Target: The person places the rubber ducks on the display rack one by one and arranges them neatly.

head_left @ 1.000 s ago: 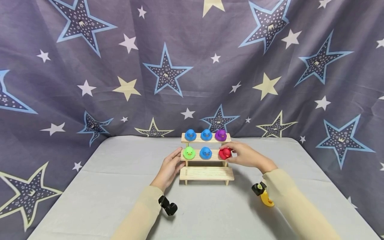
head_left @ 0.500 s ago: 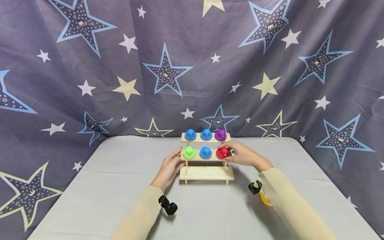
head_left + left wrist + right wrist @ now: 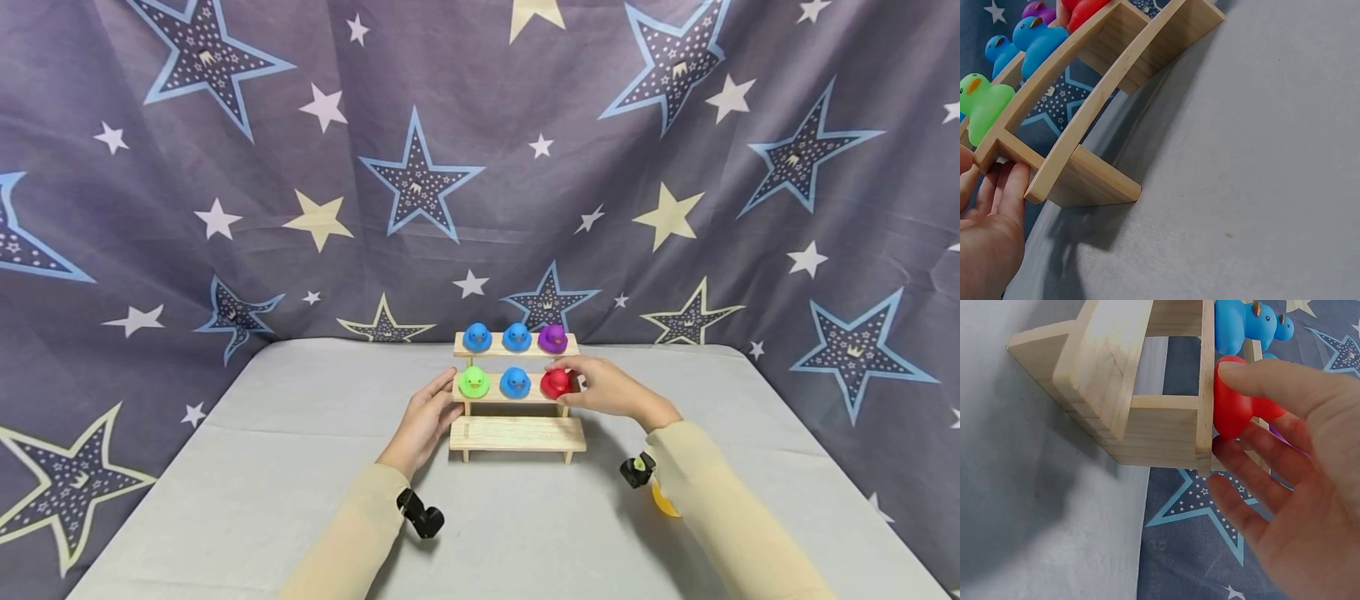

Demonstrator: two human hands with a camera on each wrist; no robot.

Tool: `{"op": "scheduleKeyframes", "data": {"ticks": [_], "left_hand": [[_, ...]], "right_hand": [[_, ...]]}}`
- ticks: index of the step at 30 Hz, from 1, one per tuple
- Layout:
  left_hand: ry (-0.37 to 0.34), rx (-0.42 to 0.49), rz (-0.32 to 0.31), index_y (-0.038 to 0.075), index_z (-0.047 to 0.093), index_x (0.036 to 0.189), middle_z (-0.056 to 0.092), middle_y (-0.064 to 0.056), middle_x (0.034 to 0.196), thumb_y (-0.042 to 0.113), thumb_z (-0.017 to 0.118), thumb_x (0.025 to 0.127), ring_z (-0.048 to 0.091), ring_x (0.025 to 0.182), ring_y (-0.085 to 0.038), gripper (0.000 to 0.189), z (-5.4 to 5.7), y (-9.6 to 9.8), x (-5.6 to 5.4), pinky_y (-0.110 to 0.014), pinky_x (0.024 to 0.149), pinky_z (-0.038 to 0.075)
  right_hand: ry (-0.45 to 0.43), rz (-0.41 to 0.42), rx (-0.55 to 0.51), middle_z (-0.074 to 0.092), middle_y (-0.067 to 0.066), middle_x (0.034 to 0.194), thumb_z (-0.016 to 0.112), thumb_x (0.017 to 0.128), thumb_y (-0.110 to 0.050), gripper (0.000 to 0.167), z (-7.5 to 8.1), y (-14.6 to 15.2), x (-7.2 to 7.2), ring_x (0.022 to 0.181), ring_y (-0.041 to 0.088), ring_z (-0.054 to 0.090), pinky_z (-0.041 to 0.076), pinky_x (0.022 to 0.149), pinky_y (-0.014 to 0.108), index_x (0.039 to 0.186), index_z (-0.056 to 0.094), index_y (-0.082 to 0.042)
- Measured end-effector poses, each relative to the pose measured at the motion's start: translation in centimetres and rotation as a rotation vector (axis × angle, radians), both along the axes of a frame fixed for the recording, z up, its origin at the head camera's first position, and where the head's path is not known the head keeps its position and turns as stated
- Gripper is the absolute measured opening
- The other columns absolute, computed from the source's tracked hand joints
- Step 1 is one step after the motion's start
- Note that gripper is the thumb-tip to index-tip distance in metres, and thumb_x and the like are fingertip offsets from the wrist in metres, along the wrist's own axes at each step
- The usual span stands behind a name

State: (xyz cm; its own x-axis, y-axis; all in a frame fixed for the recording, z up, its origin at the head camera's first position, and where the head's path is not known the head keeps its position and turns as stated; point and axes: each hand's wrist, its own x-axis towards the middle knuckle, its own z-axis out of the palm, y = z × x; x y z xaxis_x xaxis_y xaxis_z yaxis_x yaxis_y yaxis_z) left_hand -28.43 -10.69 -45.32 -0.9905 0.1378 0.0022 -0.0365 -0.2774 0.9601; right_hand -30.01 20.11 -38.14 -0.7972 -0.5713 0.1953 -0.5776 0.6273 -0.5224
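Observation:
A three-step wooden stand (image 3: 517, 433) stands on the table. My left hand (image 3: 418, 425) holds its middle step at the left end, fingers under the board in the left wrist view. With thumb and fingers, my right hand (image 3: 618, 390) pinches a red rubber duck (image 3: 1232, 403) at the right end of that same step. Left of the red duck sit a blue duck (image 3: 515, 383) and a green duck (image 3: 473, 383). Up on the top step are two more blue ducks, one of them the left blue duck (image 3: 477, 337), and a purple duck (image 3: 552, 338).
A yellow object (image 3: 665, 500) lies on the table, mostly hidden by the right sleeve. Nothing stands on the stand's lowest step. Behind the table (image 3: 300, 500) hangs a star-patterned curtain (image 3: 480, 250). Black wrist cameras sit on both sleeves.
The right hand has slid the red duck a little left along the middle step, and the duck has turned to face front. The left hand stays in place.

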Motion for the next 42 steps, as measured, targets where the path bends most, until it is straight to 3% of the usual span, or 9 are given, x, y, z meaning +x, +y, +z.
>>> {"op": "scheduleKeyframes", "data": {"ticks": [17,30,34,42], "left_hand": [[-0.004,-0.002,-0.006,0.001,0.031,0.156,0.034,-0.019,0.156,0.0,0.042,0.1,0.039,0.14,-0.032,0.057,-0.1,-0.1,-0.1,-0.033,0.112,0.043],[0.001,0.005,-0.007,0.001,0.03,0.156,0.034,-0.019,0.156,0.001,0.042,0.1,0.039,0.14,-0.032,0.057,0.0,-0.1,-0.1,-0.033,0.112,0.044],[0.0,0.006,-0.011,0.001,0.03,0.156,0.033,-0.019,0.157,0.001,0.043,0.1,0.039,0.141,-0.032,0.057,-0.2,-0.2,-0.2,-0.033,0.112,0.044],[0.001,0.005,-0.008,0.001,0.03,0.156,0.034,-0.019,0.156,0.001,0.042,0.1,0.039,0.14,-0.032,0.057,-0.2,-0.2,-0.2,-0.032,0.111,0.045]], "right_hand": [[0.009,-0.011,-0.001,0.067,0.01,0.116,0.08,0.082,-0.014,0.055,0.0,0.1,0.3,0.1,0.025,0.065,0.058,0.087,0.049,0.133,0.061,-0.003],[-0.014,0.006,-0.04,0.06,0.017,0.135,0.077,0.085,-0.009,0.053,0.2,0.8,0.6,0.111,0.033,0.065,0.058,0.093,0.047,0.134,0.059,0.0],[-0.048,0.02,-0.069,0.056,0.019,0.141,0.075,0.087,-0.007,0.052,0.2,1.3,0.8,0.111,0.034,0.064,0.055,0.096,0.054,0.136,0.058,0.0],[-0.046,-0.022,-0.04,0.061,0.023,0.131,0.076,0.087,-0.014,0.055,0.5,3.2,1.7,0.111,0.039,0.063,0.056,0.095,0.055,0.137,0.057,0.001]]}}
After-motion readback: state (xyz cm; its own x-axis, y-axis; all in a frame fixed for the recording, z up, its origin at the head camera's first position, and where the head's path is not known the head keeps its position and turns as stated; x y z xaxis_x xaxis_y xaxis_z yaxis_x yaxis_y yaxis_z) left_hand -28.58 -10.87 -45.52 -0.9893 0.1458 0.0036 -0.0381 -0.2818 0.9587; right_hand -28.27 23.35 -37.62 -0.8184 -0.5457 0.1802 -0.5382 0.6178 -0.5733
